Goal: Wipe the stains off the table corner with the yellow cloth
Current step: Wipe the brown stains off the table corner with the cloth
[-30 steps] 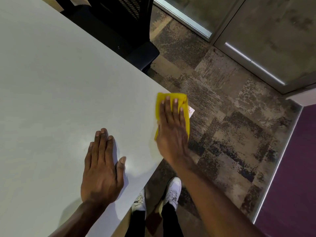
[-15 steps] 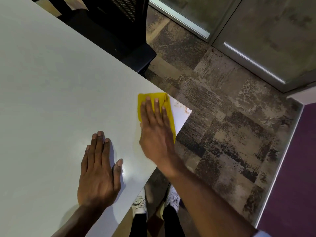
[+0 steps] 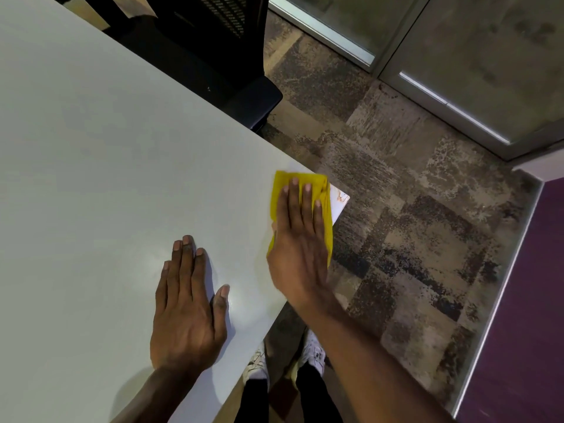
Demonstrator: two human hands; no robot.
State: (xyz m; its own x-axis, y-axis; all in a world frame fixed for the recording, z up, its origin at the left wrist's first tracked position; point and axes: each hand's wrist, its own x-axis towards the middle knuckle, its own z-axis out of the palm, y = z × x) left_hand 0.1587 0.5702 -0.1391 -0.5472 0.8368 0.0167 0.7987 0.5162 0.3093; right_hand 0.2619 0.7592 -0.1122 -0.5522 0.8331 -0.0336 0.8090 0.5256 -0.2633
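The yellow cloth (image 3: 282, 190) lies flat on the white table (image 3: 106, 148) just inside its corner (image 3: 340, 203). My right hand (image 3: 300, 239) presses down on the cloth with the fingers stretched out, covering most of it. A small strip of the corner shows to the right of the cloth, with faint orange-brown stains (image 3: 339, 195) near the tip. My left hand (image 3: 187, 303) rests flat on the table, palm down, fingers apart, a short way left of the right hand and holding nothing.
A black office chair (image 3: 213, 56) stands against the table's far edge. Patterned carpet (image 3: 412, 239) spreads to the right, bounded by glass partitions (image 3: 457, 56) and a purple floor strip (image 3: 534, 300). My white shoes (image 3: 312, 352) are below the table's near edge.
My right hand slid the cloth left away from the corner, then back right toward it. The left hand has stayed flat in place.
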